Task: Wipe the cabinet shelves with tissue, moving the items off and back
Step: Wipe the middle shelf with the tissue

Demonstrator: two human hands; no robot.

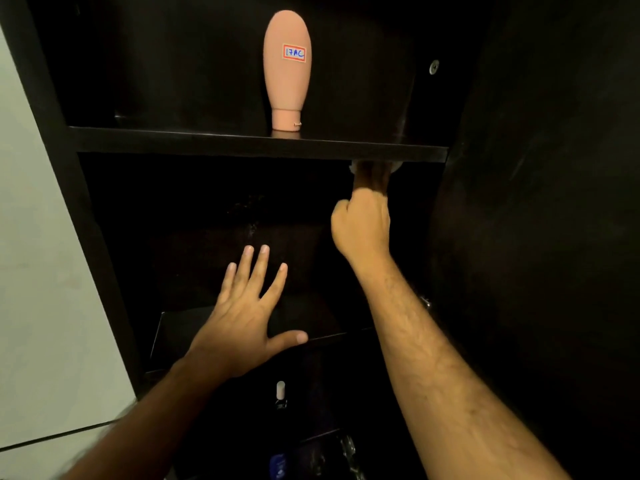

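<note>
Dark cabinet. Right hand (362,223) fisted, pressing tissue (356,167) up under shelf edge (256,147); left hand (247,306) spread flat, lower. Bottle (286,69) stands inverted above-left, nearer right hand.

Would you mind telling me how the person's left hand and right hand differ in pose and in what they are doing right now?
The left hand is open, fingers straight and spread, over the lower shelf; the right hand is curled into a fist. The left hand holds nothing; the right hand grips white tissue up against the underside of the upper shelf. The left hand sits lower, the right hand higher. Both reach into the dark cabinet.
</note>
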